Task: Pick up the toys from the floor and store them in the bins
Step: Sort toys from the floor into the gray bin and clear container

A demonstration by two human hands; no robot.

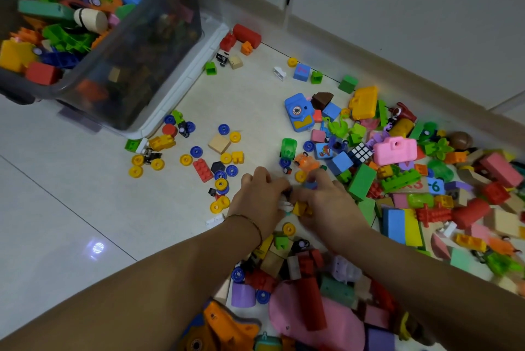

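In the head view, the left hand [261, 194] and the right hand [326, 198] meet knuckles-up at the middle of the frame, fingers curled down onto small toys on the pale tiled floor [85, 180]. A small white piece [285, 205] pokes out between them and a yellow brick [301, 208] lies just under the right palm — whether either hand truly grips anything or only covers it, I cannot tell. A thin bracelet [247, 220] circles the left wrist. The loose toys [426, 185] spread thickly over the right and lower right of the frame, among them a blue toy camera [298, 112], a pink toy camera [395, 150] and a puzzle cube [360, 152]; yellow and blue wheels are scattered left of the hands. At the upper left stands a grey translucent bin [136, 66], well apart from the hands — already heaped with bricks [71, 26].
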